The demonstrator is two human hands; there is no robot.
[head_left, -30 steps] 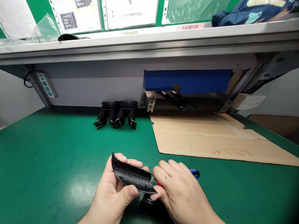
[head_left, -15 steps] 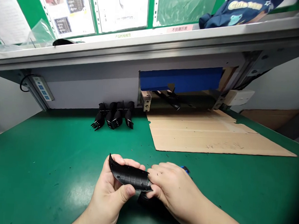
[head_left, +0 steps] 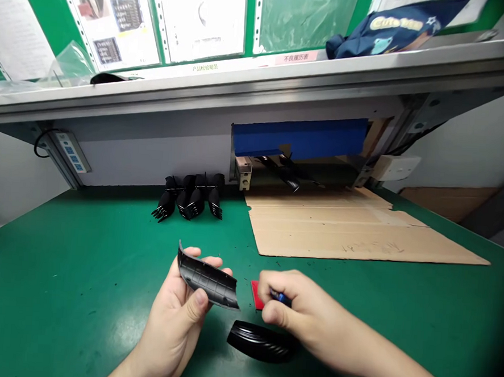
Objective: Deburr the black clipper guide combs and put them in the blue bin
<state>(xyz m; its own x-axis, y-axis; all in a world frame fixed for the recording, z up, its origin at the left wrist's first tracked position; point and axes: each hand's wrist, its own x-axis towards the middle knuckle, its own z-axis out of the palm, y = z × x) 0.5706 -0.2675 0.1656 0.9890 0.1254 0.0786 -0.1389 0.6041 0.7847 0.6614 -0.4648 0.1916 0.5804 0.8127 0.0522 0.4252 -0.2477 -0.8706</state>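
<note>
L hand (head_left: 180, 315) has the curved black shell (head_left: 207, 279): thumb over near edge, fingers behind the far side, ribbed hollow facing up. Prob. held that way so the inside and the R end are easy to see and get at. Shell is above the worktop (head_left: 81, 257), left of the R hand, its R end not touching that hand.

R hand (head_left: 302, 299) is closed round a tool w/ a blue handle (head_left: 281, 297), mostly hidden in the fist; can't tell where its tip is. Full-fist grip looks like one for firm control. A flat red piece (head_left: 254, 295) shows just L of the R fingers; can't tell if it's loose or part of the tool.

Glossy black part (head_left: 259, 342) is on the worktop, nearer the body, below the R hand; prob. put there to be w/in quick reach. Bunch of black pieces (head_left: 198, 195) is beyond the L hand, by the back panel, likely so the work area isn't crowded. Cardboard sheet (head_left: 338, 233) lies flat beyond the R hand, maybe as a mat.

Containers: opening under the blue flap (head_left: 315, 138), beyond R hand, has dark long parts (head_left: 284, 176) in it. Up on the shelf (head_left: 176, 90), far from both hands: clear bag (head_left: 72, 64) and blue pouch (head_left: 393, 32), contents n/k. Clear sleeves above it hold printed sheets (head_left: 203, 15).
</note>
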